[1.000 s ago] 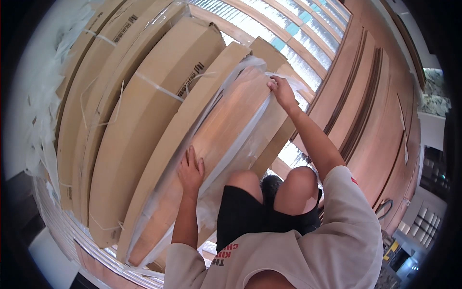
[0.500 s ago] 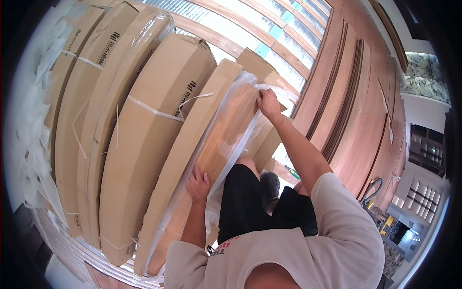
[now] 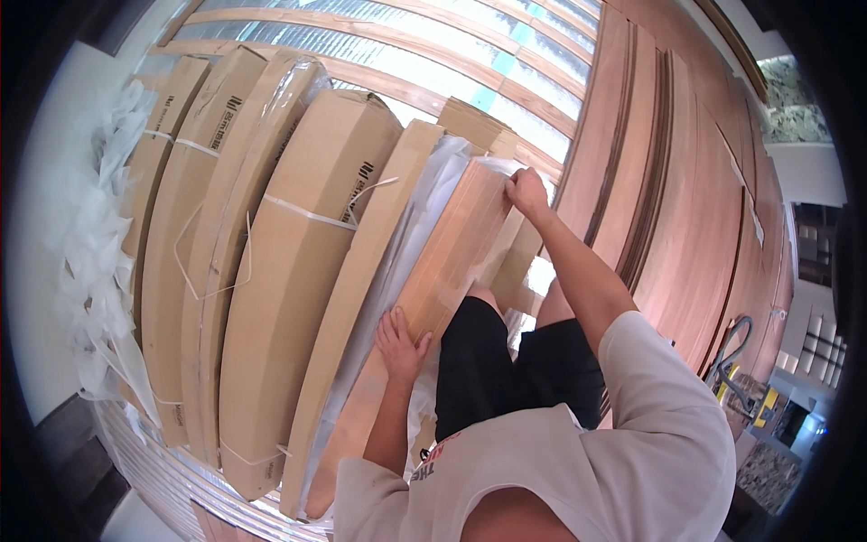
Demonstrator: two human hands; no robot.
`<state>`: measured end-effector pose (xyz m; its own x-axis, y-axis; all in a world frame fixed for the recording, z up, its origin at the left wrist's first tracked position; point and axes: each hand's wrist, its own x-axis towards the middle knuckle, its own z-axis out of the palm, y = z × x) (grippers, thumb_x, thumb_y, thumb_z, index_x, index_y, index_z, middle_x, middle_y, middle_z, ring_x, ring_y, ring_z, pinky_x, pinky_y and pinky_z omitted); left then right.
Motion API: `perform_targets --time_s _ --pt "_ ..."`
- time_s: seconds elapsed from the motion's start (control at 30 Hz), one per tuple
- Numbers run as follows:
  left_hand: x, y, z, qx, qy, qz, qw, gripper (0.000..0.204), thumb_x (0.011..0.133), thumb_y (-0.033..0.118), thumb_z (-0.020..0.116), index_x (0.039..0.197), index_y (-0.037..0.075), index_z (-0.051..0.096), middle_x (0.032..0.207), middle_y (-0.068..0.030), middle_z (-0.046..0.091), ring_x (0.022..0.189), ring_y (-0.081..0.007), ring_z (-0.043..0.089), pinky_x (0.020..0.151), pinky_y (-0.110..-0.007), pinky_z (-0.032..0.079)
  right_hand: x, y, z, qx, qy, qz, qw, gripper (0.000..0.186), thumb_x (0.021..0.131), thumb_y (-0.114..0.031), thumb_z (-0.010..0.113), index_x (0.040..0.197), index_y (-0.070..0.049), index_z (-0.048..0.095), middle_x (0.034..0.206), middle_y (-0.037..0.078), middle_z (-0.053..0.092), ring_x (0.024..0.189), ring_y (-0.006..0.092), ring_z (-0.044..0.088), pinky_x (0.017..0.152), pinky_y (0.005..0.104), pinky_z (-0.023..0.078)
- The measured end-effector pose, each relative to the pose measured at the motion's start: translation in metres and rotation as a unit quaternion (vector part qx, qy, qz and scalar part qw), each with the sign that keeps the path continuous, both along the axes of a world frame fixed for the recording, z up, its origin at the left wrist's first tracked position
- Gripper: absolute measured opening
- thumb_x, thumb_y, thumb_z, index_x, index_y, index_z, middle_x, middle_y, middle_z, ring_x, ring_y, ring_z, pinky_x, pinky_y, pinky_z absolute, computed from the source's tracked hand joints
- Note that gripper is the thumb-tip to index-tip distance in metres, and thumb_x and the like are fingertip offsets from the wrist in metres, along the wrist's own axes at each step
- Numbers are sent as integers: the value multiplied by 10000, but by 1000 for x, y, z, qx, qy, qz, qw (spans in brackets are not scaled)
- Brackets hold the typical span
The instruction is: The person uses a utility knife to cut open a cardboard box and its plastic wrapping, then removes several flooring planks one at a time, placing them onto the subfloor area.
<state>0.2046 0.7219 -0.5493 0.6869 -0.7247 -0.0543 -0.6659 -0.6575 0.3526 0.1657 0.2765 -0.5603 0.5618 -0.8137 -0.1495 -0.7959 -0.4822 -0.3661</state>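
Wood planks (image 3: 453, 242) lie beside white wrap (image 3: 423, 213). We find the left hand (image 3: 403, 347) spread open on them, likely for steadiness, and the right hand (image 3: 529, 192) gripping their far corner, likely for control.

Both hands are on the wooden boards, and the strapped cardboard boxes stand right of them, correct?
No: the head view shows the strapped cardboard boxes left of the wooden boards. The left hand and right hand are on the boards.
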Motion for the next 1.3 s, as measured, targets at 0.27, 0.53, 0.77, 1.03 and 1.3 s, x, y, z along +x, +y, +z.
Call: perform_targets --time_s 0.27,0.53,0.77,1.03,1.3 --pt "15 75 91 49 435 111 892 493 818 374 741 1099 -22 660 860 -148 688 791 -254 655 752 -354 513 -78 27 158 -44 -143 -39 988 257 823 -234 661 801 22 670 896 203 623 891 353 610 811 416 494" --pt "-43 130 127 -51 590 150 792 497 837 366 745 1091 -53 668 907 -56 684 799 -116 613 706 -279 495 -165 50 231 -11 -258 -127 958 328 813 -282 703 924 26 681 976 218 643 892 338 631 812 395 500" --pt "-113 95 180 -47 470 130 871 427 843 345 749 1004 -45 688 796 -39 677 695 -92 585 624 -285 482 -240 46 214 53 -486 -306 817 531 874 -325 720 1211 52 559 1069 117 635 944 219 612 820 339 489" --pt "-180 82 227 2 251 113 961 492 795 417 783 898 -46 653 606 -158 578 544 -160 518 558 -338 441 -287 83 228 385 -674 -313 548 622 964 -506 557 1301 17 537 1281 128 595 1150 251 577 985 424 446" --pt "-148 83 256 -33 454 -87 886 580 939 508 580 1112 -42 648 928 -193 693 870 -200 645 819 -350 494 -309 31 257 322 -727 -300 527 593 1019 -467 441 1367 13 460 1382 173 520 1223 308 548 991 472 495"
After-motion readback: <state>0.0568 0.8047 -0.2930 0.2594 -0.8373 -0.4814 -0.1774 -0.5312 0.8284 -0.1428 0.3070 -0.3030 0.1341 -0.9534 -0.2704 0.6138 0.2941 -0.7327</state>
